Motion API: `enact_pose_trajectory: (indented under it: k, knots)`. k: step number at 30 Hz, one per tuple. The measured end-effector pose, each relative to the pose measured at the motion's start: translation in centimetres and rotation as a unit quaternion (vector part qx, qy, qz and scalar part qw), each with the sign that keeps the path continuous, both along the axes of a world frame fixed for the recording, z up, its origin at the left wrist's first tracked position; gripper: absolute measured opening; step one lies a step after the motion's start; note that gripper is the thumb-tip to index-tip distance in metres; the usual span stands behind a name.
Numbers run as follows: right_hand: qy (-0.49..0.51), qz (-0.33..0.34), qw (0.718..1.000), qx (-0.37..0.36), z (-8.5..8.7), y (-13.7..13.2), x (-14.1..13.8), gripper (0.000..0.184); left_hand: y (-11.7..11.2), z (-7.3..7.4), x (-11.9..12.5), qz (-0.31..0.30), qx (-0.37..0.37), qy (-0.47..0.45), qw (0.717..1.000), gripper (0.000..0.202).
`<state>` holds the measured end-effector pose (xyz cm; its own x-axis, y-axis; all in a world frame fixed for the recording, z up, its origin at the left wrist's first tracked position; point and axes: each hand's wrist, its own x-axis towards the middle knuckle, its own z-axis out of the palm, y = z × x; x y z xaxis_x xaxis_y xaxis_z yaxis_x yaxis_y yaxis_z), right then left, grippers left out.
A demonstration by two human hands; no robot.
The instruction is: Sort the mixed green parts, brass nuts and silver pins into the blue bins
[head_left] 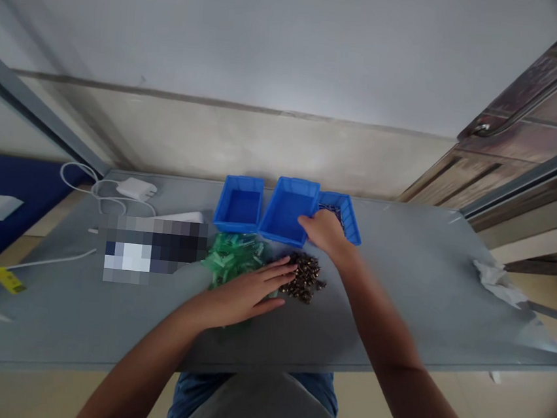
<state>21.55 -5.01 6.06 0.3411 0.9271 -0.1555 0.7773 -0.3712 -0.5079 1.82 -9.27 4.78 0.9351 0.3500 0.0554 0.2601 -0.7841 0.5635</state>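
My right hand (324,231) is closed on the right front edge of the middle blue bin (288,207), with the thumb over its rim. That bin looks bare inside and sits slightly askew. My left hand (257,291) lies with fingers stretched out between a heap of green translucent plastic pieces (229,257) and a pile of small brass-coloured metal parts (305,277). Its fingertips touch the left side of the metal pile. Part of the green heap is hidden beneath the left hand. The curled fingers of my right hand are partly out of sight.
A second blue bin (238,205) stands to the left; another blue bin (351,222) on the right holds thin metal pieces. A white charger (136,189) with cable, a blurred-out object (151,249) and a crumpled tissue (498,283) lie on the grey table (401,267). A wall rises behind.
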Motion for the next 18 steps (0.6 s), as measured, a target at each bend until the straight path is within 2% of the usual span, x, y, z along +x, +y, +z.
enact_pose_trajectory:
  k: [4,10,12,14,16,18]
  knots:
    - [-0.066,0.015,0.998,-0.016,-1.1,1.3,-0.6,0.033,-0.1,0.5,0.0,-0.005,-0.042,-0.022,0.999,0.033]
    - [-0.089,-0.024,0.996,-0.003,-1.4,1.3,-1.2,0.045,-0.2,0.4,-0.1,0.008,-0.041,-0.048,0.998,0.027]
    - [-0.087,-0.057,0.994,0.028,-1.2,0.7,-1.5,0.041,-0.5,0.7,-0.8,0.023,-0.045,-0.056,0.997,0.025]
    - [-0.073,-0.080,0.990,0.089,-0.9,-0.2,-2.1,0.034,-1.2,0.9,-2.4,0.046,-0.064,-0.066,0.995,0.024]
    - [-0.035,-0.060,0.984,0.161,-0.7,-1.2,-3.2,0.028,-1.9,0.9,-5.0,0.106,-0.084,-0.088,0.987,0.022]
    - [0.047,0.000,0.977,0.210,-0.7,-2.1,-4.9,0.028,-2.3,0.2,-8.5,0.225,-0.079,-0.141,0.961,0.018]
